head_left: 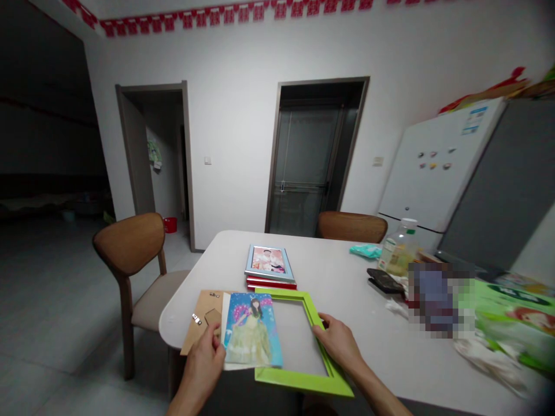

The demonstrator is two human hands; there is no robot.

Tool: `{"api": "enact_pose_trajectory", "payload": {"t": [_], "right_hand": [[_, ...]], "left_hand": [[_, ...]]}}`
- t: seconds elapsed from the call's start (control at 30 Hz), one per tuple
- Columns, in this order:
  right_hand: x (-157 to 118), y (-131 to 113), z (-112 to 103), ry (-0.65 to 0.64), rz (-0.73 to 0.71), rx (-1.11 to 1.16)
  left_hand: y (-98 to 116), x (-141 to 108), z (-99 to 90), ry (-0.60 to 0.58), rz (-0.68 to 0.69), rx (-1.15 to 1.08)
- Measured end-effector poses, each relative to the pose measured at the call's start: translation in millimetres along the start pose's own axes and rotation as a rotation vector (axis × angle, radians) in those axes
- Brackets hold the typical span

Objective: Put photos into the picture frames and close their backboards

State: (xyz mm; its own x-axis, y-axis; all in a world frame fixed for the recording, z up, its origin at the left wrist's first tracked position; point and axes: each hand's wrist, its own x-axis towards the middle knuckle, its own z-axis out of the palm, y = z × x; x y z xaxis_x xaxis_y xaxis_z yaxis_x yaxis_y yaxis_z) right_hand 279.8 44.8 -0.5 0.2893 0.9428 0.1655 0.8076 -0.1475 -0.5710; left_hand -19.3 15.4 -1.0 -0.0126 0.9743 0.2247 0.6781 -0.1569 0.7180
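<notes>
My left hand (203, 361) is closed at the left edge of a photo (254, 335) of a figure in a yellow dress on a blue ground. A white sheet edge shows behind the photo. Beneath that hand is a brown backing board (203, 306) with metal clips; whether the fingers also grip it I cannot tell. My right hand (340, 344) is wrapped round the right side of a lime-green picture frame (303, 381). The photo overlaps the frame's left side, and the tabletop shows through its opening.
Framed pictures (269, 263) are stacked behind the green frame on the white table (342, 277). To the right are a bottle (394, 251), a black wallet-like item (385, 281), a teal packet (365, 251) and a green package (511, 318). Wooden chairs (130, 242) stand at the table.
</notes>
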Motion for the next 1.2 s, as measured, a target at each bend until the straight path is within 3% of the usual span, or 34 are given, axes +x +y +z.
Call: {"api": "enact_pose_trajectory", "payload": {"t": [0.13, 0.23, 0.37, 0.47, 0.63, 0.73, 0.83, 0.97, 1.07, 1.2], "right_hand": [[-1.4, 0.1, -0.2, -0.011, -0.019, -0.056], [-3.5, -1.6, -1.2, 0.037, -0.081, -0.085], [-10.3, -16.7, 1.4, 0.132, -0.221, 0.019], [-15.1, -37.1, 12.9, -0.006, -0.24, 0.233], [-15.6, -68.5, 41.8, -0.387, -0.049, 0.567], [-16.9, -83.3, 48.4, -0.459, -0.022, 0.819], [-22.1, -97.5, 43.8, -0.42, 0.001, 1.009], [-29.2, -115.3, 32.0, -0.32, -0.051, 1.098], [-31.4, -125.0, 24.6, -0.265, -0.087, 1.13], [-34.0, -129.8, 15.9, -0.287, -0.051, 1.229]], "left_hand": [[4.7, -3.3, -4.3, 0.026, 0.058, 0.218], [10.1, -10.4, -1.7, 0.072, 0.177, 0.311], [24.3, -20.6, 7.7, -0.055, 0.397, 0.334], [36.1, -22.4, 12.7, -0.202, 0.417, 0.392], [33.6, -13.6, 21.4, -0.295, 0.404, 0.51], [23.0, -7.6, 28.7, -0.222, 0.482, 0.537], [19.2, -3.1, 31.5, -0.086, 0.574, 0.508], [27.4, 2.0, 26.4, 0.055, 0.64, 0.487], [34.6, 5.8, 22.7, 0.085, 0.655, 0.457], [42.2, 10.6, 17.8, 0.077, 0.663, 0.287]]}}
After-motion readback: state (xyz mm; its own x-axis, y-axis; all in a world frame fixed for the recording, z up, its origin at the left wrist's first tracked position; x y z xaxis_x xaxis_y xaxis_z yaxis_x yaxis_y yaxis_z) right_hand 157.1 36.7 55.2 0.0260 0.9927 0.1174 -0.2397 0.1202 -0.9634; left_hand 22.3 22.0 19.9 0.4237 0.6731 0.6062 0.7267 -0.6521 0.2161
